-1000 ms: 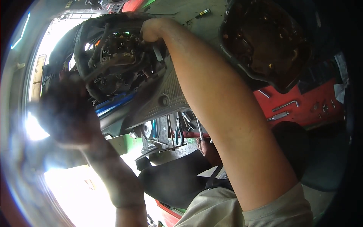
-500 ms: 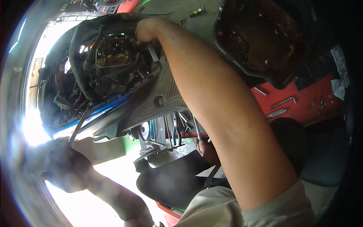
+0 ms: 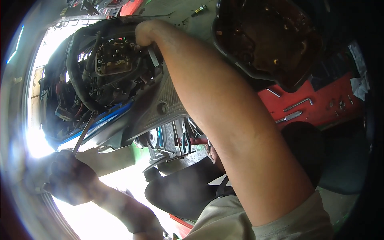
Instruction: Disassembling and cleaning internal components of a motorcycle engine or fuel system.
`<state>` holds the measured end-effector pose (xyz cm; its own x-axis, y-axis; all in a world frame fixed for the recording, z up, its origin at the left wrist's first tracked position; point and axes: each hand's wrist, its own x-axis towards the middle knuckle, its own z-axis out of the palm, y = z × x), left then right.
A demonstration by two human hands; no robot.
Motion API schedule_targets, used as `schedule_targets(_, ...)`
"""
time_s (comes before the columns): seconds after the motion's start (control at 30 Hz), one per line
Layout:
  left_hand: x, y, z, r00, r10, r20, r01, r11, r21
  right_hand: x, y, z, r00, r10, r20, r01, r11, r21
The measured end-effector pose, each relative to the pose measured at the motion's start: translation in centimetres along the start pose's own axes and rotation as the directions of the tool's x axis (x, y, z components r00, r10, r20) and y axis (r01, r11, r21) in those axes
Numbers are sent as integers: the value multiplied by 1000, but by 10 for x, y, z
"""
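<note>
The long, slim tool [image 3: 84,134] stands slanted at the left of the frame, its upper end against or very close to the edge of the opened machine, beside a blue strip [image 3: 116,112]. The left hand [image 3: 74,178], dark against the glare at lower left, is clamped round its lower end. The step in hand looks like turning or levering with this tool while the other hand reaches in; whether its tip is seated on a fastener is too dim to tell. As a judgement, the next move calls for a firm grip, a steady tip and care not to mark the blue strip.

Farther in, at upper left, an exposed engine part [image 3: 115,58] sits behind a thick dark tube [image 3: 76,76]. The right hand [image 3: 146,34] bends into the machine at upper centre, near a flat silvery piece [image 3: 153,58]; its fingers are hidden, so I cannot tell whether they hold anything.

Outward, a ribbed dark panel [image 3: 172,98] lies in mid-frame, with pliers [image 3: 184,136] below. At upper right is a dark basin-like part [image 3: 260,42], and under it a red surface [image 3: 320,92] bearing an L-shaped wrench [image 3: 298,105]. No brand, label or writing is clear enough to read anywhere.
</note>
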<state>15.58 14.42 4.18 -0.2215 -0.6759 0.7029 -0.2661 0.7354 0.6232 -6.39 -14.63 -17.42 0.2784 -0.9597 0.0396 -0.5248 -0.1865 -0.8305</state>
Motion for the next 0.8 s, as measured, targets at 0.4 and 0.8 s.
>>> schedule_targets(0.4, 1, -2, 5, 1000, -2, 21, 1, 1000, 6, 7, -2, 9, 998, 62, -21, -59, 994, 95)
schedule_targets(0.8, -5, -6, 5, 1000, -12, 26, 12, 1000, 8, 12, 1, 8, 999, 21, 27, -23, 995, 97)
